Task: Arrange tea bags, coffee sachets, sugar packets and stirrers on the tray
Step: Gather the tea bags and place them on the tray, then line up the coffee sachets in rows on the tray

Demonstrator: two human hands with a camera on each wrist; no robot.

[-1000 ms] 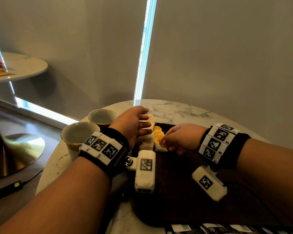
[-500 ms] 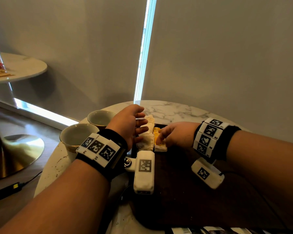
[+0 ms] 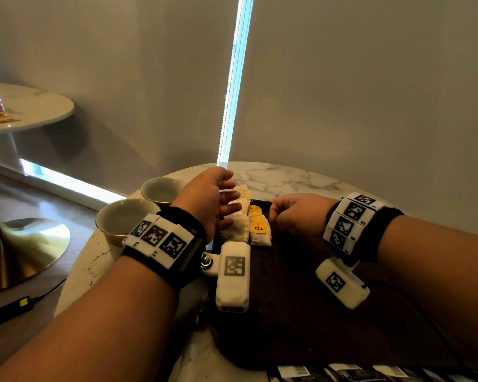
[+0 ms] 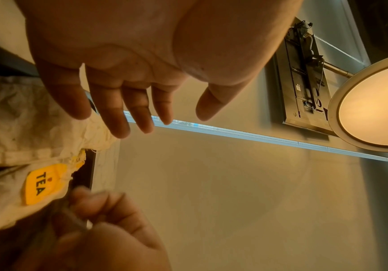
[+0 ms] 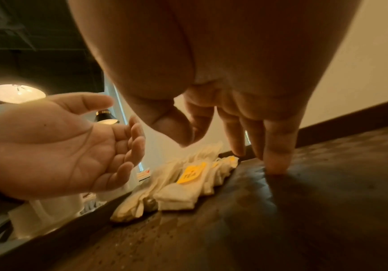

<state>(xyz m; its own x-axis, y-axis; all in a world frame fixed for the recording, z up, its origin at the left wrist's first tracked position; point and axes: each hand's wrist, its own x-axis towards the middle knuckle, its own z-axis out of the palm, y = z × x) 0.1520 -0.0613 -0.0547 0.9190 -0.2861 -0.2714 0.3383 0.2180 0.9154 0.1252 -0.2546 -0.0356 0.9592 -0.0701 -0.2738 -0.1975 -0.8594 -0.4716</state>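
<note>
Several cream tea bags (image 3: pixel 239 227) lie in a row at the far left corner of the dark wooden tray (image 3: pixel 301 312); the rightmost one carries a yellow TEA tag (image 3: pixel 259 228). My left hand (image 3: pixel 229 201) is at the left side of the row, palm facing right and fingers straight; whether it touches the bags I cannot tell. My right hand (image 3: pixel 282 216) is just right of the tagged bag, fingers loosely curled and holding nothing. In the right wrist view its little finger (image 5: pixel 277 165) touches the tray (image 5: pixel 304 220) beside the tea bags (image 5: pixel 179 194).
Two empty cups (image 3: pixel 127 219) (image 3: pixel 163 188) stand on the marble table (image 3: pixel 287 179) left of the tray. Dark sachets (image 3: pixel 342 373) show at the bottom edge of the head view. A second round table (image 3: pixel 31 106) stands far left, and a wall closes the back.
My right hand has drawn back to the right, off the tagged tea bag, uncovering the TEA tag. My left hand stays beside the row with its fingers spread a little more.
</note>
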